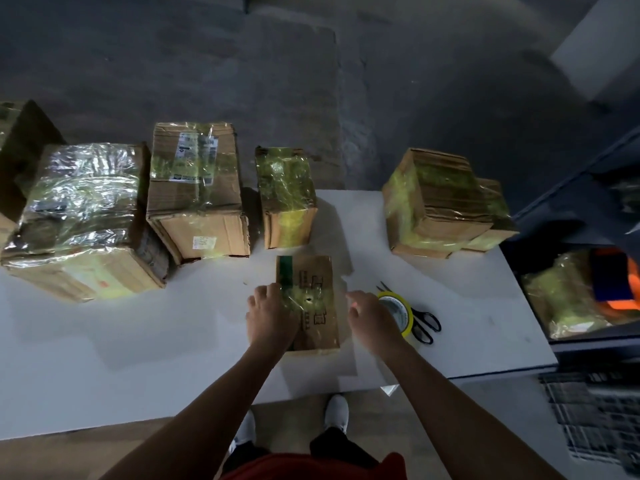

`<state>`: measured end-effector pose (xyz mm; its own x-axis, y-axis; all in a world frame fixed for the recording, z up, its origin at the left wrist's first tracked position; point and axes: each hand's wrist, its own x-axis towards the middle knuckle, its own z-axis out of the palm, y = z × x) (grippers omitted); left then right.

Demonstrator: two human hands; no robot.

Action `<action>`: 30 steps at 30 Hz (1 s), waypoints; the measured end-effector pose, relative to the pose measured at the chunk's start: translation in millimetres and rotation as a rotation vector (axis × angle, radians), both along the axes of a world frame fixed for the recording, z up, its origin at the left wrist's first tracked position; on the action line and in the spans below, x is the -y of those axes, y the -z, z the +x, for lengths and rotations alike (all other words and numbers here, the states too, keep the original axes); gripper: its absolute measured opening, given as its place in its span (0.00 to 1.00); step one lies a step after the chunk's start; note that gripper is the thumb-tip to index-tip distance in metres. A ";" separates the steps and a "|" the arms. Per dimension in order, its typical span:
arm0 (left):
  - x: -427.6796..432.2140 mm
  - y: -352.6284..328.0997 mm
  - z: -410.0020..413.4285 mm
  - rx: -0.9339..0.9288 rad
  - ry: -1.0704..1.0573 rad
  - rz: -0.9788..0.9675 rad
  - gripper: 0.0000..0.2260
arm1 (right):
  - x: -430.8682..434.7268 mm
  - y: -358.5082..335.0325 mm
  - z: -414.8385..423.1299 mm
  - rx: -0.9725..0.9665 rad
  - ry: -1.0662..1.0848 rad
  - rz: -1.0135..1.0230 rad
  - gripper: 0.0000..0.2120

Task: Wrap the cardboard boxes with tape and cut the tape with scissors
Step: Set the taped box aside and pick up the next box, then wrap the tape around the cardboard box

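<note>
Left hand: the left hand lies on the 9 o'clock edge of the small flat brown cardboard box, fingers bent over that edge and holding it down.
Right hand: the right hand is at 3 o'clock of the box, just beside it, back up and fingers curled. It covers the near side of the tape roll; whether it grips the roll I cannot tell.
Box in work: it lies flat on the table in the middle of the view, with dark printed characters on top. A green strip runs along its 11 o'clock corner, and glossy clear tape crosses its middle.
Tape roll: the yellow-rimmed roll of tape lies at 3 o'clock of the box.
Scissors: the black-handled scissors lie touching the roll's far side, handles towards 4 o'clock.
Wrapped boxes: a large shiny-wrapped carton stands at 10 o'clock, a labelled carton at 11, a small taped carton at 12, and a stacked taped pair at 2.
Table: the white table carries all of these.
Floor: the dark grey floor lies beyond 12 o'clock.
Person: white shoes show at 6 o'clock.
</note>
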<state>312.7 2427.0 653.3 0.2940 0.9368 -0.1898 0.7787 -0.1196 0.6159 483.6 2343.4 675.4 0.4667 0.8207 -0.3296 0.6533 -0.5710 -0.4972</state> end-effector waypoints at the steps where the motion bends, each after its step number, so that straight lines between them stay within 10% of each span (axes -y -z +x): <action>1: 4.0 -2.0 3.3 0.025 0.052 0.080 0.17 | 3.7 -0.6 5.2 0.027 0.025 0.014 0.17; 16: 37.9 -5.4 64.9 -0.171 0.640 0.048 0.13 | 42.5 21.7 97.3 0.229 0.237 -0.132 0.12; 23: 34.3 -5.9 78.0 -0.035 0.479 -0.059 0.08 | 42.0 41.5 111.2 0.228 0.114 -0.203 0.14; 30: 26.6 -9.6 87.7 0.291 -0.067 -0.400 0.10 | 34.9 27.2 109.0 0.138 0.014 0.192 0.08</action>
